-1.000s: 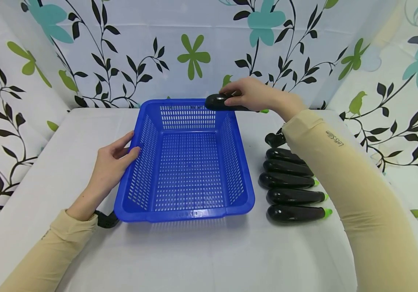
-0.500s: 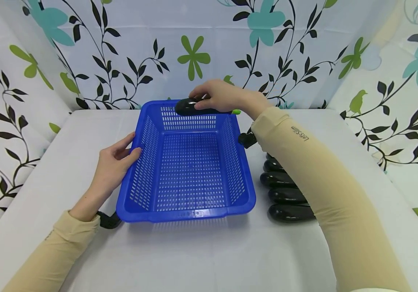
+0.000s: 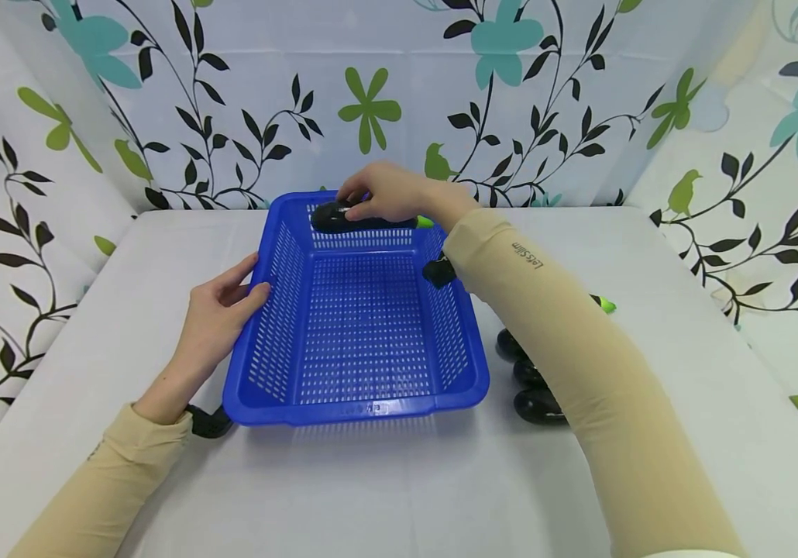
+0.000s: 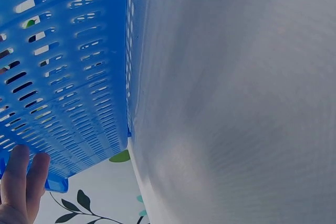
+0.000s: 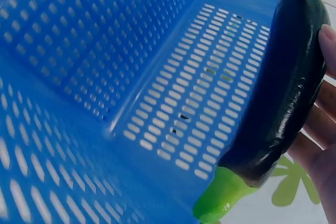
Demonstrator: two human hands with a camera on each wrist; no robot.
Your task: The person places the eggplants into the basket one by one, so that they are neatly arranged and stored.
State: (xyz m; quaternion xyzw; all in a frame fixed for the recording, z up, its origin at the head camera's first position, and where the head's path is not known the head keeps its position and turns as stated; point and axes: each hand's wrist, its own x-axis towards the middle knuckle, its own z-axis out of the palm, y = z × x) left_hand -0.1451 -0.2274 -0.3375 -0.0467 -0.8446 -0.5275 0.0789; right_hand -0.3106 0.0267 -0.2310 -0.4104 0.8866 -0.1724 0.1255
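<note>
My right hand (image 3: pixel 386 192) grips a dark eggplant (image 3: pixel 329 218) with a bright green stem end, held crosswise over the far end of the blue plastic basket (image 3: pixel 355 416). In the right wrist view this eggplant (image 5: pixel 286 82) hangs beside the basket's slotted wall (image 5: pixel 184 82), thumb on one side and fingers behind. The left hand (image 3: pixel 221 306) holds the basket's left rim, thumb over the top edge. Fingers (image 4: pixel 18 174) of that hand show against the basket's outer side in the left wrist view. Inside the basket, the perforated floor shows bare.
Several more eggplants (image 3: pixel 537 406) lie in a column on the white table (image 3: pixel 385 488), right of the basket and partly hidden by my right sleeve (image 3: pixel 566 349). A leaf-patterned curtain (image 3: pixel 371 46) stands behind and along both sides.
The right hand has carried the eggplant leftward and slightly down, from the basket's far right corner to over its far end. My left hand stays on the rim.
</note>
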